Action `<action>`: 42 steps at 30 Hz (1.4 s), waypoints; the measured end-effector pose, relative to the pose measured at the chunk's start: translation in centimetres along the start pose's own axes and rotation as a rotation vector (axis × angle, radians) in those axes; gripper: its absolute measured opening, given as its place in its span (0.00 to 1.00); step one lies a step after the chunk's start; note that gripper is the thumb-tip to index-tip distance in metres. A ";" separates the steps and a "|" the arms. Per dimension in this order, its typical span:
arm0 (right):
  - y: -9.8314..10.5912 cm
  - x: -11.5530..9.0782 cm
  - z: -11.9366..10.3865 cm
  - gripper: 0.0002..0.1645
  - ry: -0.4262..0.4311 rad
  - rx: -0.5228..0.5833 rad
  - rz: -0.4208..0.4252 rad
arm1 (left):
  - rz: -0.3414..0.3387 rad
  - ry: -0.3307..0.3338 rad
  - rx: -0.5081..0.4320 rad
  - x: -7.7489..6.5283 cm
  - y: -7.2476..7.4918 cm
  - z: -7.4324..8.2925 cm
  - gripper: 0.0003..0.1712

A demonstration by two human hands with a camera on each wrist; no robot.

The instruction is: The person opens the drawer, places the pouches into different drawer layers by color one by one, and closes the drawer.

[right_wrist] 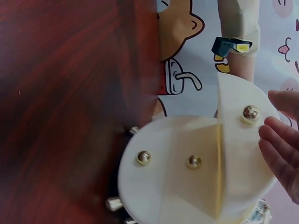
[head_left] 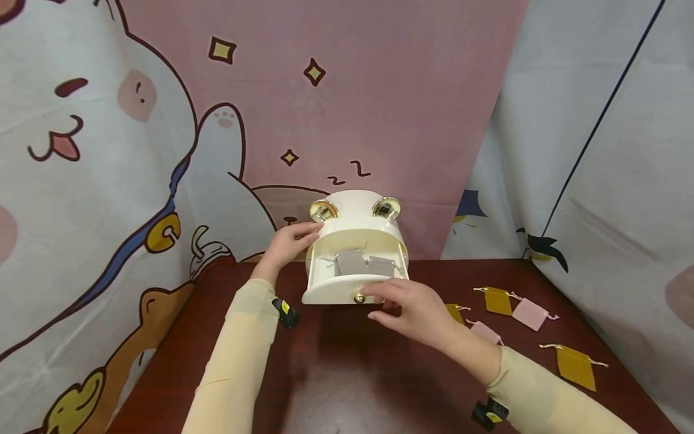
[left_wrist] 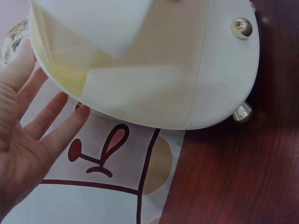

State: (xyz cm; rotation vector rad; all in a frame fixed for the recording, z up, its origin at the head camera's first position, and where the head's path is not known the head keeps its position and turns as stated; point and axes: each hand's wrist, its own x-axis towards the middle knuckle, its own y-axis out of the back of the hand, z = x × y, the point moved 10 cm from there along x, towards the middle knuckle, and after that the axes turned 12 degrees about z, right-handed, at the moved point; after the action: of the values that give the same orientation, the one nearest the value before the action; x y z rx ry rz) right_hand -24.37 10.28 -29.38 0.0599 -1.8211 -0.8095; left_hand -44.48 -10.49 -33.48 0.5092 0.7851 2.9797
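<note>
A white rounded storage box [head_left: 355, 205] with two gold round eye-like pieces stands on the table. Its upper drawer [head_left: 329, 293] is pulled out, showing grey pouches [head_left: 349, 263] inside. My left hand [head_left: 293, 244] rests against the box's upper left side, fingers mostly straight in the left wrist view. My right hand [head_left: 417, 307] is at the drawer front beside its gold knob [head_left: 359, 298], with loosely extended fingers. In the right wrist view these fingertips lie close to the knob [right_wrist: 251, 113] without curling round it. Below, the lower front [right_wrist: 170, 161] bears two gold knobs.
On the dark red table [head_left: 347, 374], mustard pouches [head_left: 576, 367] and pink pouches [head_left: 530, 314] lie to the right. Short metallic feet [left_wrist: 243, 112] hold up the box. Behind it hangs a printed cartoon cloth [head_left: 379, 108].
</note>
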 end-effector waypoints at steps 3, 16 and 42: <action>-0.3 -0.5 0.4 0.29 -0.057 0.026 0.025 | 0.002 -0.004 0.004 0.0 0.0 0.0 0.22; -1.9 -2.5 2.5 0.28 -0.278 0.191 0.152 | -0.001 0.006 0.006 -0.1 0.0 0.0 0.22; -2.7 -3.6 1.7 0.23 -0.156 -0.037 0.404 | -0.001 0.005 0.006 -0.2 0.0 0.2 0.23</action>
State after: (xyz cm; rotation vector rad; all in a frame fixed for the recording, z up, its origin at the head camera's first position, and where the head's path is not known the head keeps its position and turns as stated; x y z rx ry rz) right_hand -25.28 10.50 -34.12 -0.3929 -1.8782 -0.5707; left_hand -44.22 -10.45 -33.39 0.5014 0.7948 2.9801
